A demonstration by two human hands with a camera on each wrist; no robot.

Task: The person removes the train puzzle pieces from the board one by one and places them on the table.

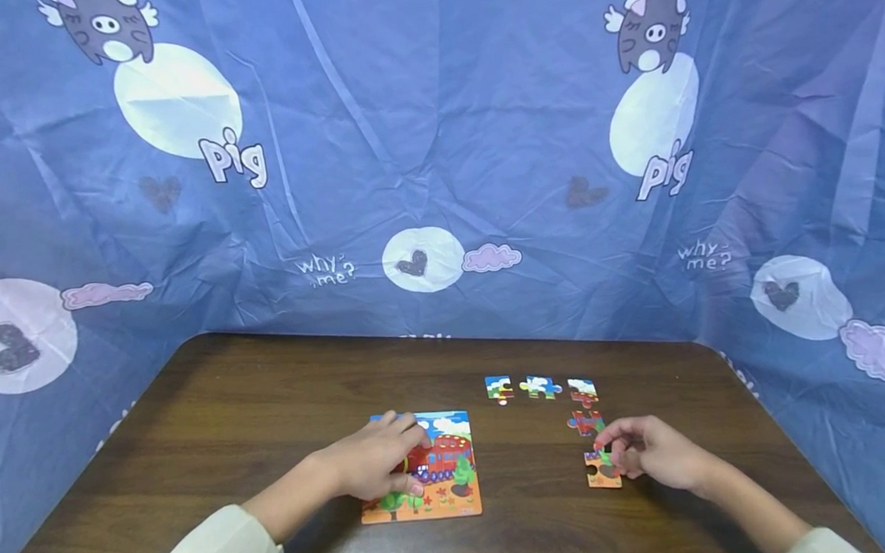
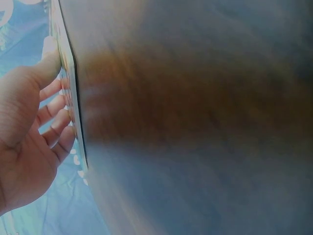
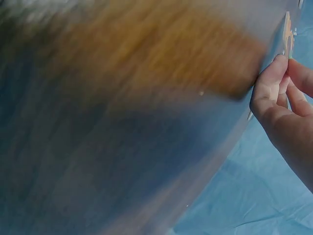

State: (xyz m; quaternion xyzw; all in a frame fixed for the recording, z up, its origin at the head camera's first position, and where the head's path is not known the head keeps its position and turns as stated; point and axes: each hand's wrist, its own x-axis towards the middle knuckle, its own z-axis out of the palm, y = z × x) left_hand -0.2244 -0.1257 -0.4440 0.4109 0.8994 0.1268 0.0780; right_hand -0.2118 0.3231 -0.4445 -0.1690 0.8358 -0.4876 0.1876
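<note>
Red, sky blue and orange cover the board [image 1: 445, 468], a picture of a train with trees, clouds and small flowers, lying flat on the wooden tabletop [image 1: 285, 418]. The left hand [image 1: 377, 459] rests palm down over the board's left half, its fingers loosely extended and its thumb apart, touching the printed face.

Well to the right of the board, level with its near half, the right hand [image 1: 650, 449] is nearly closed: thumb and forefinger pinch an orange piece [image 1: 603, 475] by its edge, the other fingers bent in toward the palm. The right wrist view is blurred and shows the piece almost edge-on, so I cannot say whether it touches the tabletop.

Farther from the person than the orange piece, and level with the board's far half, lies the train piece [image 1: 587, 422]. Beyond that is the corner piece [image 1: 582, 388], white above red. The cloud piece [image 1: 541, 387] and the sky piece [image 1: 495, 387] continue that row leftward, the sky piece near the board's far right corner.

Behind the board hangs a blue cloth [image 1: 413, 144] whose lettering reads "pig" twice and "why me?" twice; another line of letters is cut off at the tabletop's far edge. Tiny print at the board's near right corner is too small to read.
</note>
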